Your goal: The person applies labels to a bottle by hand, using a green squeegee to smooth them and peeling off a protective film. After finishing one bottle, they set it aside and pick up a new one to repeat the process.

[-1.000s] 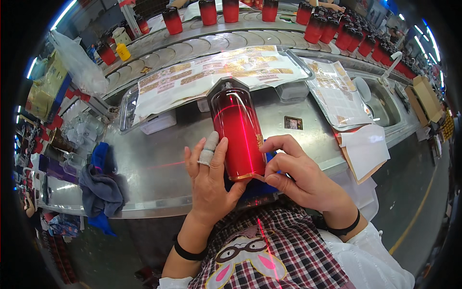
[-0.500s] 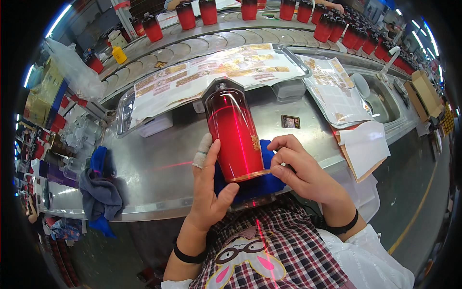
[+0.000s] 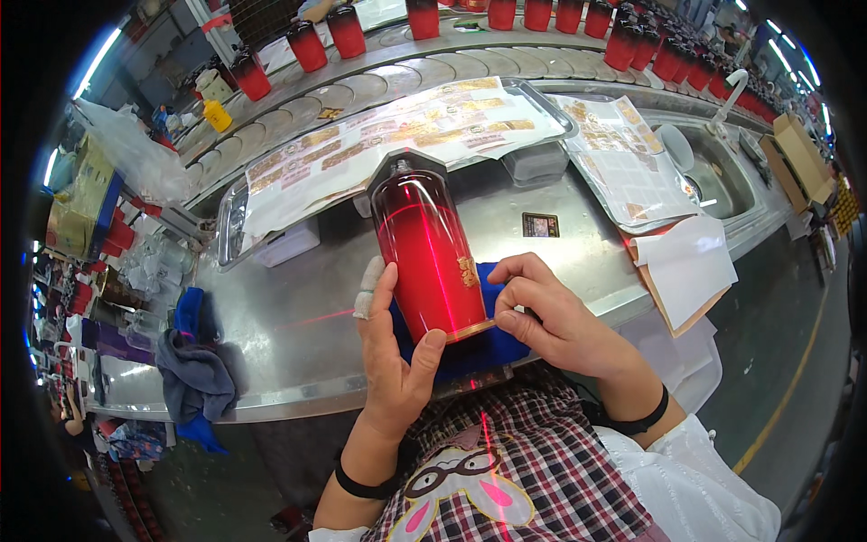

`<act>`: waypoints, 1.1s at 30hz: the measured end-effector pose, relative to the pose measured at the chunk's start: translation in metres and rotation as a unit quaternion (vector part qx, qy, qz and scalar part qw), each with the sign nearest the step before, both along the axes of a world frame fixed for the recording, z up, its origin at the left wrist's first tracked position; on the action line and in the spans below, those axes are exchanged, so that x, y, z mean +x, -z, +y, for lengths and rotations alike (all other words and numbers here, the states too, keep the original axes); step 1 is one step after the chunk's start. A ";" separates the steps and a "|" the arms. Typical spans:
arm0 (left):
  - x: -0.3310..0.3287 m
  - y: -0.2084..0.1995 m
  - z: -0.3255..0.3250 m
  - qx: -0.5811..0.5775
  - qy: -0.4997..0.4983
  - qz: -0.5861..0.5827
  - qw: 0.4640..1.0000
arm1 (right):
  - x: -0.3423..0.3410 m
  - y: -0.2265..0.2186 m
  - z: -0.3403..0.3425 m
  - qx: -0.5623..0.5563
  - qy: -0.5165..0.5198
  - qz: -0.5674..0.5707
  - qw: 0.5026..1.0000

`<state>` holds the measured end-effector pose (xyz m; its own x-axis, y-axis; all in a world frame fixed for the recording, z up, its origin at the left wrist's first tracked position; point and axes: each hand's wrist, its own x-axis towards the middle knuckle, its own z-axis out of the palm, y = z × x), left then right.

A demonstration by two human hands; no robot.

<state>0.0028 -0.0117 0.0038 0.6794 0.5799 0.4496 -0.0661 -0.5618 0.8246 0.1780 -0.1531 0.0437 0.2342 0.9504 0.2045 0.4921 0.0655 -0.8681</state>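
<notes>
A glossy red bottle (image 3: 426,257) with a dark shoulder lies tilted in front of me, its neck pointing away, over a blue cloth (image 3: 506,348). Thin red light lines cross it. A gold emblem (image 3: 468,272) sits on its right side, and a gold band (image 3: 470,331) edges its base. My left hand (image 3: 393,366) grips the lower left side, thumb at the base; one finger wears a pale wrap (image 3: 365,294). Beside the right end of the band, my right hand (image 3: 555,316) has its fingers curled against the thumb; what they pinch, if anything, is too small to make out.
Sheets of gold decals (image 3: 397,135) lie on a metal tray (image 3: 237,212) behind the bottle, with more on a right-hand tray (image 3: 614,163). A small dark card (image 3: 540,225) rests on the steel table. Grey cloth (image 3: 194,375) hangs left. Red bottles (image 3: 346,32) line the conveyor.
The view has shifted slightly. The bottle is turned a little and sits slightly more to the left, with both hands still at its base.
</notes>
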 end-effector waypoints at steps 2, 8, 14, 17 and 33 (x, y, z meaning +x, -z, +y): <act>0.001 0.000 -0.001 -0.005 -0.003 0.001 1.000 | 0.000 0.001 0.000 0.004 -0.001 0.001 1.000; 0.000 -0.001 0.000 -0.001 -0.001 0.006 1.000 | 0.000 0.007 0.001 -0.002 0.001 0.008 1.000; 0.002 -0.002 -0.002 -0.014 -0.006 0.004 1.000 | 0.001 0.009 0.001 -0.009 0.000 0.017 1.000; 0.000 -0.005 -0.001 -0.029 0.011 -0.010 0.999 | 0.000 0.011 0.002 -0.010 0.000 0.022 1.000; -0.007 0.006 0.000 0.125 -0.018 0.065 0.990 | 0.000 0.025 0.003 0.066 0.032 -0.114 0.991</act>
